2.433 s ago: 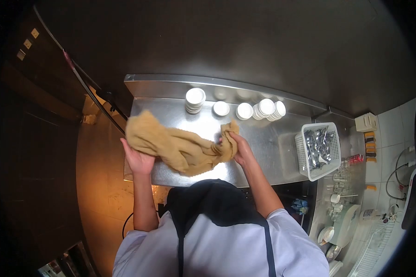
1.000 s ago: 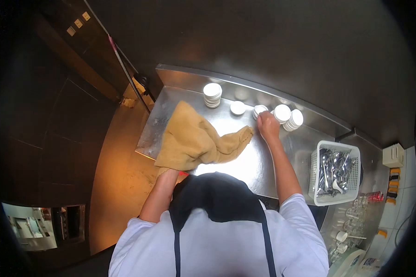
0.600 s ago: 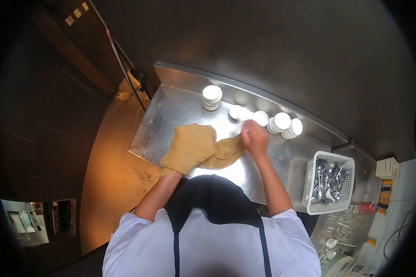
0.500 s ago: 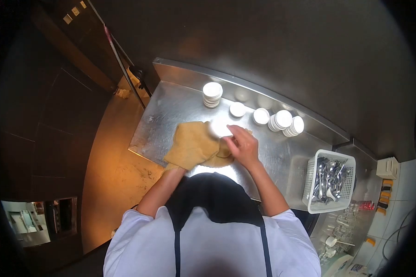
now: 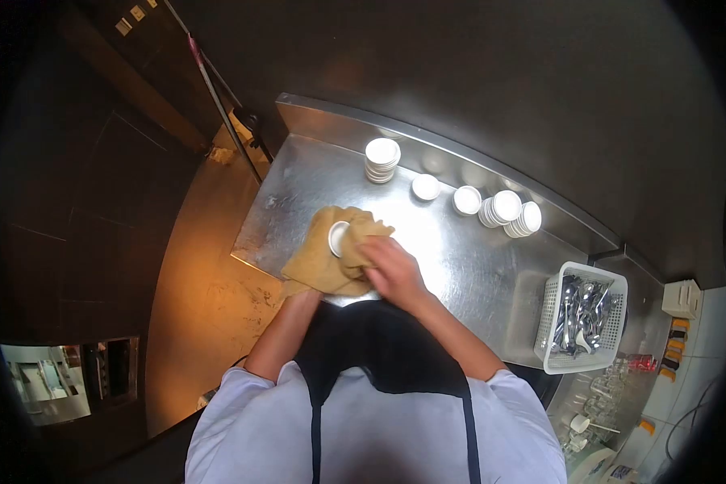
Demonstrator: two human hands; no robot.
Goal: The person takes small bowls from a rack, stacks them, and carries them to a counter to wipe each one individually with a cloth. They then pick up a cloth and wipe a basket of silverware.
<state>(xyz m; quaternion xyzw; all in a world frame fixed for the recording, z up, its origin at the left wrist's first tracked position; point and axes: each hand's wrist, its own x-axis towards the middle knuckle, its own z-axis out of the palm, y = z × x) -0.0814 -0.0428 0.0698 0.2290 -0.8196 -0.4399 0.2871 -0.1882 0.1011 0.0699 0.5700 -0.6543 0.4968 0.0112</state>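
A tan cloth (image 5: 310, 262) is draped over my left hand, hiding its fingers; only the wrist and forearm (image 5: 286, 331) show below it. Nestled in the cloth is a small white dish (image 5: 337, 239), partly covered by a fold. My right hand (image 5: 394, 273), a little blurred, has its fingers curled on the cloth's right side and presses that fold against the dish. Both hands are above the near part of the steel counter (image 5: 480, 294).
Along the counter's back edge stand a tall stack of white dishes (image 5: 381, 160), a dish (image 5: 426, 187), another dish (image 5: 467, 200) and two leaning stacks (image 5: 502, 208). A white basket (image 5: 549, 323) of cutlery sits at the right, with glassware (image 5: 601, 395) beyond.
The white dish has gone from my right hand into the cloth over my left. My right hand has moved slightly down and left and now grips the cloth. The view has shifted slightly.
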